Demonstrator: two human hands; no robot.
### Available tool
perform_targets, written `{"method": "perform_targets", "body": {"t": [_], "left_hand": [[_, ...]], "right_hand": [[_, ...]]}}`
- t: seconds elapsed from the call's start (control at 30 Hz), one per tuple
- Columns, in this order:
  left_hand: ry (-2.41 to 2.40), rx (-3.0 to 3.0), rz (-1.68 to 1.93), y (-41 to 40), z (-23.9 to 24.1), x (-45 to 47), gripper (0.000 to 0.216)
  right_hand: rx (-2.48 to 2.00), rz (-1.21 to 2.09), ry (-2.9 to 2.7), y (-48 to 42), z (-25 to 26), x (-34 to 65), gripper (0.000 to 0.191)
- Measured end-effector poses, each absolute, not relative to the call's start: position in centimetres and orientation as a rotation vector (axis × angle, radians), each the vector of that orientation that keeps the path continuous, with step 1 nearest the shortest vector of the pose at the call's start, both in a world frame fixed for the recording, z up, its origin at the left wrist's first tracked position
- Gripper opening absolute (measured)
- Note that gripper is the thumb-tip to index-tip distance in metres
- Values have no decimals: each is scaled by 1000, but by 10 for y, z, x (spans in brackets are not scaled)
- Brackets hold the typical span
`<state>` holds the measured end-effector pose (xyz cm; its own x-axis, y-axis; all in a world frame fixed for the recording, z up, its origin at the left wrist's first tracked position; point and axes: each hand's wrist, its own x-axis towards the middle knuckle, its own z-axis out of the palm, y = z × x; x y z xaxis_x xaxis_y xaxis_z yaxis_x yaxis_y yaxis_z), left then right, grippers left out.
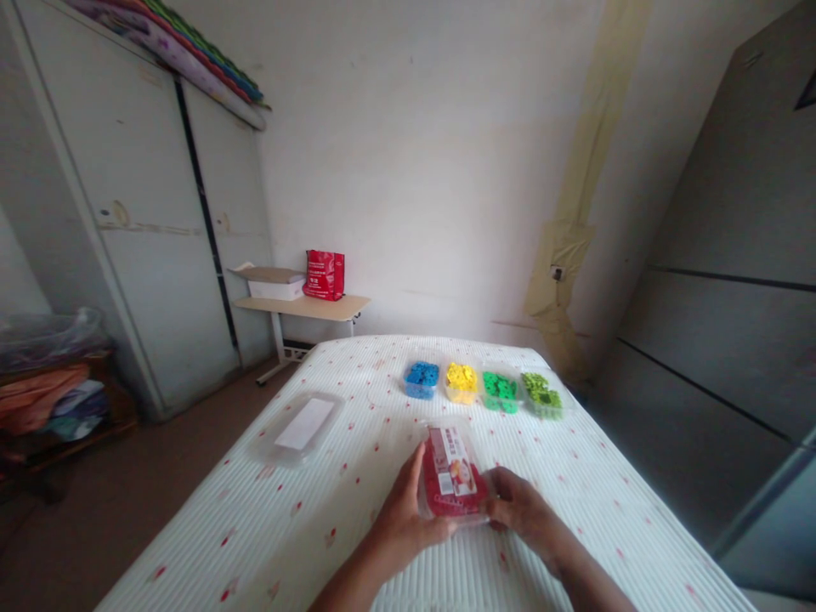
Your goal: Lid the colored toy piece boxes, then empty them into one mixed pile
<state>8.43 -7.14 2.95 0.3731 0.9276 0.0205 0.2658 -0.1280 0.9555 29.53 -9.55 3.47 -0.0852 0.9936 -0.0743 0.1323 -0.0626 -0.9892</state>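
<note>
Between my hands is a clear plastic container [454, 467] with a printed label on its lid and red pieces showing through. My left hand [411, 501] grips its left side, thumb along the edge and fingers at the near corner. At the right near corner, my right hand [515, 503] is closed on the container's rim. Beyond it stand open clear tubs in a row: one of blue pieces [422, 379], one of yellow pieces [461, 381], one of dark green pieces [501, 389] and one of light green pieces [541, 394].
A clear plastic lid [304, 425] with a white label lies to the left on the patterned cloth [357, 442]. Past the far left edge, a small table [306, 308] carries a red bag [325, 274] and a white box [276, 287]. Grey cabinets flank both sides.
</note>
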Motion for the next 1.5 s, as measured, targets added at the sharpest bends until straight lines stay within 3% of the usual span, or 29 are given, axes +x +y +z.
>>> {"method": "perform_targets", "body": {"t": [0.33,0.87,1.5], "left_hand": [[1151,1708,827,-72,29,89,104],[928,1553,893,-65,14,78,107],[1031,1603,882,-69,18,80,100]], "right_hand": [[-1349,1276,-1349,-96,39,293,18],[-1390,1255,-1368,-96,26,300,55],[-1344,1185,-1341,-96,18,293,60]]}}
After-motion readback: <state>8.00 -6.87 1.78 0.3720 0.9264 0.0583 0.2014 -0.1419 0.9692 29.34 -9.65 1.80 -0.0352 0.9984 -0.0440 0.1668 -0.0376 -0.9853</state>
